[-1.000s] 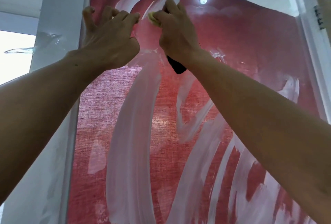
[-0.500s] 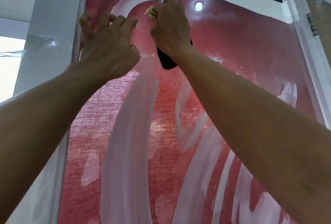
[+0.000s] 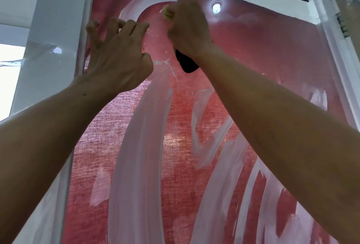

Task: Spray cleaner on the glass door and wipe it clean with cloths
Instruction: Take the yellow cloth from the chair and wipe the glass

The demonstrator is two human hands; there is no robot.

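Right hand (image 3: 188,27) grip clenched on yellow cloth (image 3: 168,12) against glass door (image 3: 253,64); left hand (image 3: 118,56) released, fingers spread.

Red woven curtain (image 3: 253,64), white streaky foam (image 3: 140,146) on glass, white frame (image 3: 54,19), yellow sponge (image 3: 167,12)

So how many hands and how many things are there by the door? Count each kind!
Hands: 2, left hand and right hand
Glass doors: 1, glass door
Red curtains: 1, red curtain
Yellow pads: 1, yellow pad
Black handles: 1, black handle
Total: 6
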